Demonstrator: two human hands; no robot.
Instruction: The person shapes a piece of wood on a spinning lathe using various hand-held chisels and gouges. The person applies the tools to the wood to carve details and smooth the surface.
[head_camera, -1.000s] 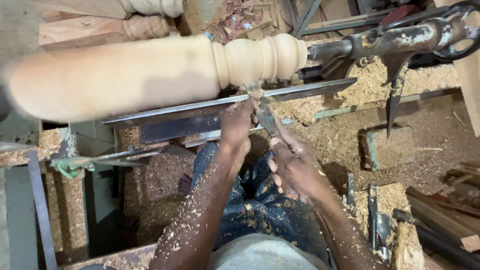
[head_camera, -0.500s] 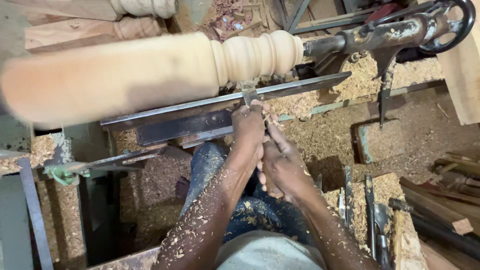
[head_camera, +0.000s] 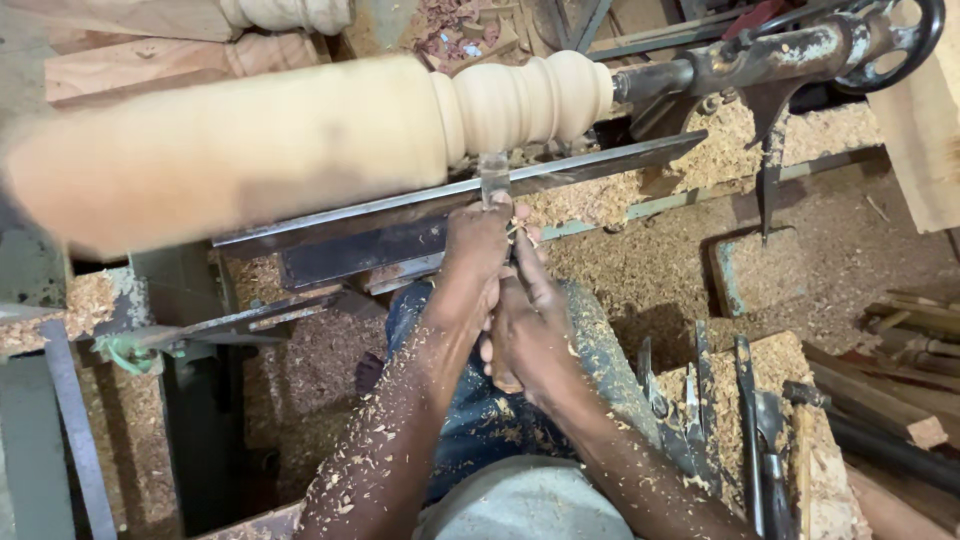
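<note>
A long pale wooden workpiece (head_camera: 300, 130) spins blurred on a lathe, with rounded beads cut near its right end. My left hand (head_camera: 478, 240) grips the forward part of a metal chisel (head_camera: 494, 175), pressing it onto the long steel tool rest (head_camera: 400, 205). The chisel tip touches the wood just below the beads. My right hand (head_camera: 525, 320) sits right behind the left, closed around the chisel's handle, which is mostly hidden. Both forearms are dusted with wood shavings.
The lathe tailstock (head_camera: 790, 50) with a hand wheel (head_camera: 905, 40) is at top right. Several spare chisels (head_camera: 740, 400) lie on a sawdust-covered bench at lower right. Turned wooden posts (head_camera: 200, 40) lie behind the lathe. Sawdust covers the floor.
The chisel has shifted left along the tool rest and straightened, its tip moving in under the beads. My hands have closed up together behind it.
</note>
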